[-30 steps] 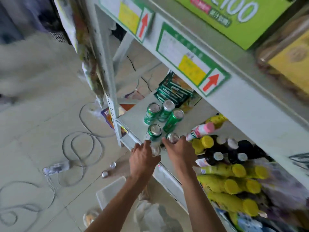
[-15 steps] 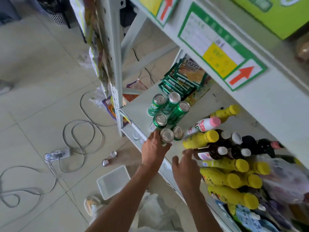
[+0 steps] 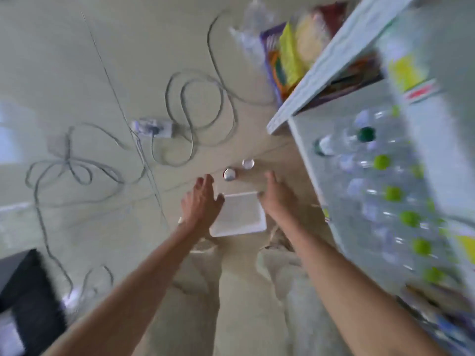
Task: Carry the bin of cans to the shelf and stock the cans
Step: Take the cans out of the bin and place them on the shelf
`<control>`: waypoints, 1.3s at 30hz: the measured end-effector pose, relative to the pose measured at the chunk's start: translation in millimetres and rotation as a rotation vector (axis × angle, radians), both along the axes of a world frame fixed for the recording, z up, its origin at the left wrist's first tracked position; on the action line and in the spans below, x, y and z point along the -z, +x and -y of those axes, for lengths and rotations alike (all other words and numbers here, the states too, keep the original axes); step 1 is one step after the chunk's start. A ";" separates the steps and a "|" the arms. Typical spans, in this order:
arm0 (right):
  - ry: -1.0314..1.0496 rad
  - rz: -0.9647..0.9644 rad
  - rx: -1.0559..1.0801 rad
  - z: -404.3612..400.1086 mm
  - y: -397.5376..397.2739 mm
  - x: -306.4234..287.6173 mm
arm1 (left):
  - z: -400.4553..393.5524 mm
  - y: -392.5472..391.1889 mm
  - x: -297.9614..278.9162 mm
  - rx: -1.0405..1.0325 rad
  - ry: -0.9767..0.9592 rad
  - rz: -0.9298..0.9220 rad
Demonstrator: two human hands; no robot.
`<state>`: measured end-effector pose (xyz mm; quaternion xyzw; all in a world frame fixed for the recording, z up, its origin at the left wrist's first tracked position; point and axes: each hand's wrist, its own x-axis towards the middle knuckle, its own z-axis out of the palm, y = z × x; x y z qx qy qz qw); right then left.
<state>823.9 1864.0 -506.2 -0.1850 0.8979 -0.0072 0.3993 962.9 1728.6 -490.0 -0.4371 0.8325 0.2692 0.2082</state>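
A white bin (image 3: pixel 239 214) sits on the floor between my feet and looks empty. Two cans (image 3: pixel 229 174) stand on the floor just beyond it, seen from above as silver tops. My left hand (image 3: pixel 201 201) hovers over the bin's left side with fingers spread and nothing in it. Over the bin's right side, my right hand (image 3: pixel 279 196) is likewise spread and holds nothing. The green cans on the shelf are out of view. The frame is blurred.
The white shelf unit (image 3: pixel 308 140) runs along the right, with bottles with green caps (image 3: pixel 390 194) on a low shelf. Grey cables and a power strip (image 3: pixel 154 127) lie on the tiled floor. A dark box (image 3: pixel 25 291) is at the lower left.
My view has swung down from the shelf to the floor. Both hands left the cans on the shelf and dropped toward the white bin.
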 end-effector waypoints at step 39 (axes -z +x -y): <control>-0.251 -0.903 -0.016 -67.2 -166.6 -559.2 | -68.7 -179.4 -453.6 0.234 -0.011 -0.686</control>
